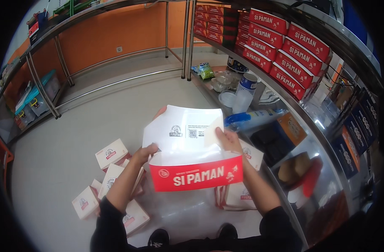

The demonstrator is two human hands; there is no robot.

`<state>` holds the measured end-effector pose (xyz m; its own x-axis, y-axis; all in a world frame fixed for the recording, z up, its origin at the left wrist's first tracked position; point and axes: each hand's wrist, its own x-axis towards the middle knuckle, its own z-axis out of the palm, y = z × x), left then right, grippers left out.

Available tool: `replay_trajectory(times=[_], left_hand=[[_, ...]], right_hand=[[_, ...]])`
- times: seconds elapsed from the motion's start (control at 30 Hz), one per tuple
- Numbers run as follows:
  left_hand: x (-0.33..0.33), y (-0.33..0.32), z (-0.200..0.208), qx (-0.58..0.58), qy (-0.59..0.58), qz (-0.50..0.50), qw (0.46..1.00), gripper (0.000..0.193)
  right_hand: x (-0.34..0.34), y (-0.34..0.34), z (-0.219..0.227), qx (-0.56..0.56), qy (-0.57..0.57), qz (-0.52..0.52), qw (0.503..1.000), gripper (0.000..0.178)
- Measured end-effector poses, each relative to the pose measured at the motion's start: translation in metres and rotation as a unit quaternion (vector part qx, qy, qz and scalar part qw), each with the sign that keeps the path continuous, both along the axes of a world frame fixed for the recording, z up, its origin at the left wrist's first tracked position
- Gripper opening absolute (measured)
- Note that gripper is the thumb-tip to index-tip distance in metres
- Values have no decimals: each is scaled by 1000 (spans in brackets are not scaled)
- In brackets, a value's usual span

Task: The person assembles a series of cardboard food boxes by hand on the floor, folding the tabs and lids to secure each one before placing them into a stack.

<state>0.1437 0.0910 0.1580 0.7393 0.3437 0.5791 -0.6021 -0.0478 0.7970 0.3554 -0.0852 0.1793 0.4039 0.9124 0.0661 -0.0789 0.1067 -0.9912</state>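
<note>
Both of my hands hold a red and white cardboard food box in front of me, above the floor. Its white lid is raised and bears dark print; the red front panel faces me. My left hand grips the left side, thumb near the fold between lid and tray, with other fingers behind the lid. At the right side, my right hand pinches the lid's edge, its thumb on the inner face. The box's inside is mostly hidden behind the front panel.
On the floor, left of my feet, lie several white and red boxes; more boxes sit to the right. A metal shelf at right carries stacked red boxes, with paper cups below. Steel table legs stand ahead.
</note>
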Motion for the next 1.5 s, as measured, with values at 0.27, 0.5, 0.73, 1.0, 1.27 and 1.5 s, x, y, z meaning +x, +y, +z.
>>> replay_trajectory(times=[0.27,0.5,0.73,1.0,1.27,1.5], left_hand=[[-4,-52,72,-298,-29,-174,938,107],[4,-45,50,127,226,214,942,67],[6,-39,34,58,221,351,908,33],[-4,-37,27,202,123,396,887,30],[1,-42,29,149,99,408,895,28],[-15,-35,50,58,148,192,968,34]], right_hand=[[7,4,-14,42,-38,-36,998,29],[-16,-4,2,170,-82,-61,980,26],[-13,-7,0,119,-164,-72,977,28],[-16,0,7,213,-226,-147,939,25],[-21,-2,14,235,-182,-102,949,22],[-2,-15,31,158,-49,24,986,32]])
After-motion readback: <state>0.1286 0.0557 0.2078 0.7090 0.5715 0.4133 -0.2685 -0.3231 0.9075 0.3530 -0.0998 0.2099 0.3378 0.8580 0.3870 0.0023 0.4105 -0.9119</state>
